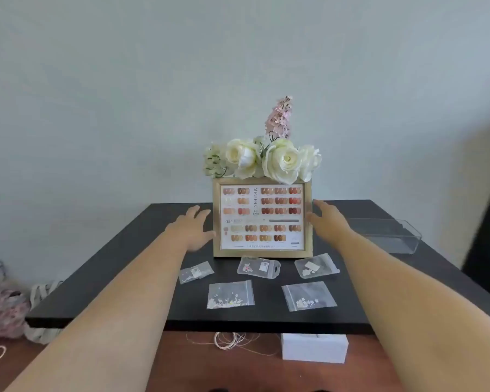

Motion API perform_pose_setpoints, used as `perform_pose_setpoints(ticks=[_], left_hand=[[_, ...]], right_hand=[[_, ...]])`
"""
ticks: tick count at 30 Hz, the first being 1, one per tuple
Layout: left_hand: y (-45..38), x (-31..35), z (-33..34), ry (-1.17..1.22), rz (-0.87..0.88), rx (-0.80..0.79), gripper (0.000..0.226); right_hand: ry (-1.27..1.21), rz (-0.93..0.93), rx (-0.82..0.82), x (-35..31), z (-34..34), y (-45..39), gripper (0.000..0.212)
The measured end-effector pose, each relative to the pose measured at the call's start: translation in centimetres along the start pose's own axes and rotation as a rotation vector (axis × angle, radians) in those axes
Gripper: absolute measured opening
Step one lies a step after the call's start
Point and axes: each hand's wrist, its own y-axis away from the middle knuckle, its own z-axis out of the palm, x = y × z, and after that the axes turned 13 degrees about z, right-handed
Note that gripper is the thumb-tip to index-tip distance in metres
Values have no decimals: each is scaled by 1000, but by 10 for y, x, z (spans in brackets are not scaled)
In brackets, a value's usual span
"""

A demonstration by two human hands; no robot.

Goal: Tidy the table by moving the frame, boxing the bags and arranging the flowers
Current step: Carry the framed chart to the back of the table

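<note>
A gold-rimmed picture frame [262,217] with a nail-colour chart stands upright in the middle of the black table [102,278]. My left hand [194,230] is open at its left edge, thumb close to the rim. My right hand [327,219] is open at its right edge, fingers spread. Whether either hand touches the frame is unclear. White roses and a pink sprig [266,157] rise behind the frame, their container hidden. Several small clear zip bags [230,294] of beads lie in front of the frame. A clear plastic box [385,234] sits at the right.
Under the table's front edge lie a white block [314,348] and a coil of thin cord [227,339] on the reddish floor. A floral fabric bag [3,309] and a white cloth [41,292] rest on the floor at the left. A pale wall stands behind.
</note>
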Motion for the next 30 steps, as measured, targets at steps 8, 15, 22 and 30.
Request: perform_pose_setpoints(ticks=[8, 15, 22, 30], left_hand=[[-12, 4, 50, 374, -157, 34, 83], [-29, 13, 74, 771, -210, 172, 95], [-40, 24, 83, 877, -212, 212, 94], [-35, 12, 84, 1005, -194, 280, 90]], right_hand=[[-290, 248, -13, 22, 37, -15, 51], [-361, 299, -19, 45, 56, -29, 46], [-364, 293, 33, 52, 59, -37, 35], [-413, 301, 47, 47, 68, -33, 31]])
